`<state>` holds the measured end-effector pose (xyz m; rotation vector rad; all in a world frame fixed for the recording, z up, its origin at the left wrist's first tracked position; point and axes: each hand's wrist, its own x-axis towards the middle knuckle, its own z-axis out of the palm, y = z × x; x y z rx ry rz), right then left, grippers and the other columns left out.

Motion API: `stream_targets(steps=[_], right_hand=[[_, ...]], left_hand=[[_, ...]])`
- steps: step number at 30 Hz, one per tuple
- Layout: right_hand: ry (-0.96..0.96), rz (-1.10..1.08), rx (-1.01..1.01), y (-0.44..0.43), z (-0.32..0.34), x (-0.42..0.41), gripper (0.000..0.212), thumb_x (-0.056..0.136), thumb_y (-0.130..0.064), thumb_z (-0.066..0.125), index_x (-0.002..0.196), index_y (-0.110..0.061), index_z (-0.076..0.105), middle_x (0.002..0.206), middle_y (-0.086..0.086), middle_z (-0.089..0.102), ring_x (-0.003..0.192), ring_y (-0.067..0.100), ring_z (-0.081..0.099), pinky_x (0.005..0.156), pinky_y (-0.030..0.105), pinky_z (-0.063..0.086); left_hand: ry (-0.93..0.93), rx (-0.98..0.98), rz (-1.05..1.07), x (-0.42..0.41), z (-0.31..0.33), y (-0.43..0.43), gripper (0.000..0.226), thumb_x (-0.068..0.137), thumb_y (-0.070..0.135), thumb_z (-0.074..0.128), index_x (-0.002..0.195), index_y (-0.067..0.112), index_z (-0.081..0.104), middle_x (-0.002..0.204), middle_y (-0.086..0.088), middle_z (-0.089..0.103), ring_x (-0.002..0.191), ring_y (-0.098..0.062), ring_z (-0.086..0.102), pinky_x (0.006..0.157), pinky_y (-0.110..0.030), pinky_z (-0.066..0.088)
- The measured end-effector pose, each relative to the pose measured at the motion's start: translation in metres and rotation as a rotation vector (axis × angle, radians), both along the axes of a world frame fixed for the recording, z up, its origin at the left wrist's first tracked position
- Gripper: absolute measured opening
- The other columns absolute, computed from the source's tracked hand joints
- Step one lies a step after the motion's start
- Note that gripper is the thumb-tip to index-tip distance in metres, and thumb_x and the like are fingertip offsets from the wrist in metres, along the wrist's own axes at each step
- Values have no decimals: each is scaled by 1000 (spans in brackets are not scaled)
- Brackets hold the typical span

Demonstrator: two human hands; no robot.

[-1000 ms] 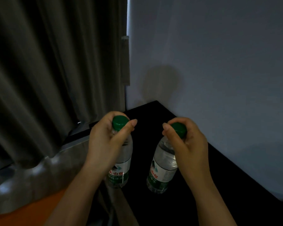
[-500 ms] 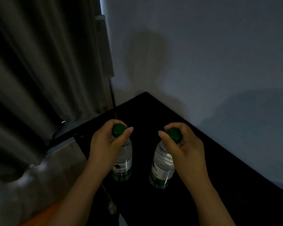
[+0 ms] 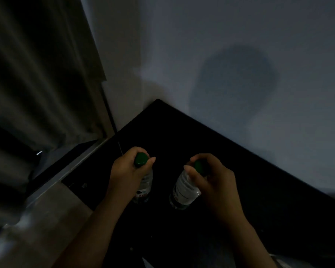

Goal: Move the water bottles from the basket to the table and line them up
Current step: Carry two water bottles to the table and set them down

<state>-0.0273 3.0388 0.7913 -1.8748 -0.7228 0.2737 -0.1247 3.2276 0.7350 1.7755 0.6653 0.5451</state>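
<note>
Two clear water bottles with green caps stand side by side on the black table (image 3: 240, 171). My left hand (image 3: 128, 175) grips the neck and cap of the left bottle (image 3: 145, 186). My right hand (image 3: 211, 180) holds the right bottle (image 3: 184, 190) around its neck, and that bottle leans slightly to the left. Whether the bottle bases touch the tabletop is hard to tell in the dim light. The basket is out of view.
The table fits into a corner, with a grey wall (image 3: 240, 55) behind and to the right. A dark curtain (image 3: 37, 74) hangs at the left. A pale floor or ledge (image 3: 46, 219) lies below the table's left edge.
Both hands have carried the bottles farther onto the table and lower, toward the corner. The view has tilted down and the scene is darker. The grips are unchanged.
</note>
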Motion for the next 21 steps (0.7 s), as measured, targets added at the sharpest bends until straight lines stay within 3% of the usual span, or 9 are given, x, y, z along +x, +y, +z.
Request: stream_targets(steps=[4,9,12,14,21], right_hand=[[21,8,-44,18,-11,-2,22,80,-51,60,97,-37,59,97,-17,64,81,5,66,61,20,55],[52,19,-97,36,-22,0,27,78,-50,58,101,-36,57,102,-24,61,89,-4,64,69,9,51],[78,4,-96,42,-28,1,26,79,-42,61,102,-31,58,97,-15,65,92,-3,64,71,10,51],[84,-3,-104,43,-31,0,28,78,-47,59,102,-31,58,97,-11,65,92,0,65,73,13,53],[147,-15,-136,48,-40,3,34,73,-55,57,101,-36,57,101,-19,64,94,-1,64,77,18,55]], left_hand=[[41,45,-67,11,-6,24,14,83,29,68,79,20,58,74,-5,61,69,-17,61,62,-37,49],[63,1,-80,29,-21,50,13,85,22,67,89,13,61,88,-6,64,84,-19,63,73,-43,52],[50,3,-73,39,-31,59,10,84,25,69,86,19,60,87,1,65,83,-10,63,72,-37,52],[40,18,-72,45,-36,62,11,84,25,69,86,19,61,88,2,66,83,-7,63,72,-35,52],[35,36,-89,54,-34,65,14,87,21,65,91,8,62,90,-9,65,85,-21,64,72,-45,53]])
